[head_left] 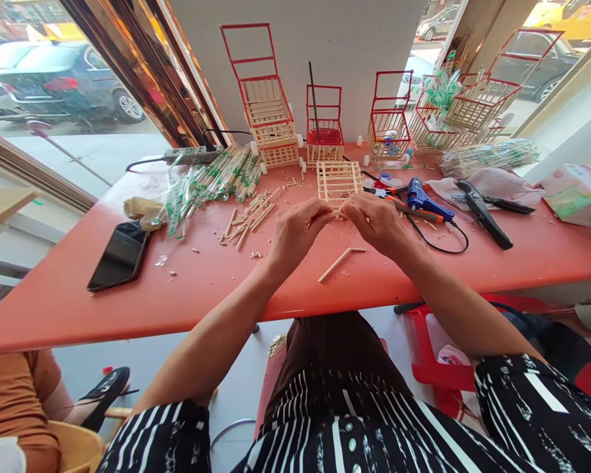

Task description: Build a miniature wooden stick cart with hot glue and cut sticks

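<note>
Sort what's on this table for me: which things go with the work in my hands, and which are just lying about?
Likely part of the work:
- small stick between your left hand and right hand
- stick frame just beyond
- loose sticks
- wrapped sticks
- glue gun

Seemingly just lying about:
- phone
- plastic pack at the right

the red counter carries a phone at its left, wrapped sticks, loose sticks and wood crumbs — then a bent stick near the front, a blue glue gun, small carts along the back.
</note>
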`<act>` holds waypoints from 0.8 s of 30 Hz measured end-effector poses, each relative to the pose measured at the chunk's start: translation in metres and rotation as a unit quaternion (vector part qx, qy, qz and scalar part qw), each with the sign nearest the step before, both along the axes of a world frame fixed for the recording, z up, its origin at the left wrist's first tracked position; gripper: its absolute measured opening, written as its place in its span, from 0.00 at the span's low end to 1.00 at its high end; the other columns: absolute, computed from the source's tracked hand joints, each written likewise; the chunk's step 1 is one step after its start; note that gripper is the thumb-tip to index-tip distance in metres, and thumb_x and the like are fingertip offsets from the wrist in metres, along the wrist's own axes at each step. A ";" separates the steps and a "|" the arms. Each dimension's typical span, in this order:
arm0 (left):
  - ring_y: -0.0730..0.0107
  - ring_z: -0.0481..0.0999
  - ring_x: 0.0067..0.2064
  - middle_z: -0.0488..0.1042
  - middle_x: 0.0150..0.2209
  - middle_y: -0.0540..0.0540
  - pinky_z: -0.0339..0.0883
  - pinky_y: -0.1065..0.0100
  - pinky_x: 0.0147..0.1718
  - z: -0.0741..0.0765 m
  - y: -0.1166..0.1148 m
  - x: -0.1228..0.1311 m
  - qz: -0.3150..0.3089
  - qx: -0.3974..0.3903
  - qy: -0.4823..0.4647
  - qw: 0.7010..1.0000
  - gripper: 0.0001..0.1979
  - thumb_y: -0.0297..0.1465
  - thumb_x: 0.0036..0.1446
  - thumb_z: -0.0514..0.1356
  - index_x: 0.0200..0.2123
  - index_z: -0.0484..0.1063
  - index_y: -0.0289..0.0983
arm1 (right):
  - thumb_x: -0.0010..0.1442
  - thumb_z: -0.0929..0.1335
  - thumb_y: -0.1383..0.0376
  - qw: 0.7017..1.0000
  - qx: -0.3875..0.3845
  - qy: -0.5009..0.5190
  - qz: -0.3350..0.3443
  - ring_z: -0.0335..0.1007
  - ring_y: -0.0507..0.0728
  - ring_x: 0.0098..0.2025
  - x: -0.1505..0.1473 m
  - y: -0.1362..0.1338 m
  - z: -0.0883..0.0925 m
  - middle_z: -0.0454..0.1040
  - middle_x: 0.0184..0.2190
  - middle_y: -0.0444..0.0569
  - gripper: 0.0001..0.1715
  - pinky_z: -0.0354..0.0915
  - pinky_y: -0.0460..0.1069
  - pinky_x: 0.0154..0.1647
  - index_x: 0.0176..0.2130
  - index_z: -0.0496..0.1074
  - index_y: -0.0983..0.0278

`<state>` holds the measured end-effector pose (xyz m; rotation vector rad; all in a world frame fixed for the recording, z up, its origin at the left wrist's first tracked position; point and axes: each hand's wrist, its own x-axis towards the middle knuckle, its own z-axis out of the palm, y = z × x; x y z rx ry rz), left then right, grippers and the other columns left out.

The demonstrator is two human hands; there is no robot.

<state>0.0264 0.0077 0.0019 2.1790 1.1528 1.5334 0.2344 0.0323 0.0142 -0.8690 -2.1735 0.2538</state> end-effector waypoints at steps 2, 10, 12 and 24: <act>0.71 0.80 0.33 0.84 0.32 0.51 0.71 0.71 0.36 0.001 0.000 0.001 -0.004 -0.028 -0.015 0.999 0.04 0.30 0.65 0.68 0.35 0.81 0.38 | 0.80 0.54 0.41 0.997 0.068 -0.033 -0.028 0.74 0.61 0.43 0.000 0.001 -0.002 0.81 0.38 0.54 0.37 0.62 0.54 0.46 0.38 0.75 0.61; 0.75 0.78 0.27 0.83 0.29 0.51 0.69 0.74 0.28 -0.003 0.002 0.009 -0.065 -0.139 -0.099 0.983 0.05 0.28 0.58 0.66 0.37 0.84 0.37 | 0.82 0.56 0.51 0.976 0.169 -0.115 -0.077 0.73 0.62 0.41 -0.002 0.002 -0.007 0.80 0.36 0.55 0.28 0.61 0.55 0.45 0.39 0.73 0.61; 0.76 0.77 0.25 0.83 0.29 0.50 0.69 0.74 0.26 -0.003 0.001 0.010 -0.084 -0.170 -0.117 0.975 0.07 0.28 0.58 0.66 0.38 0.84 0.37 | 0.82 0.56 0.52 0.973 0.173 -0.129 -0.080 0.73 0.63 0.42 -0.001 0.001 -0.007 0.81 0.37 0.55 0.27 0.61 0.55 0.45 0.39 0.73 0.61; 0.73 0.79 0.24 0.84 0.28 0.48 0.69 0.74 0.23 -0.003 0.001 0.011 -0.091 -0.222 -0.144 0.960 0.06 0.26 0.56 0.65 0.36 0.83 0.35 | 0.81 0.57 0.55 0.978 0.132 -0.142 -0.076 0.72 0.62 0.41 -0.003 0.000 -0.010 0.80 0.35 0.54 0.26 0.59 0.57 0.49 0.37 0.73 0.61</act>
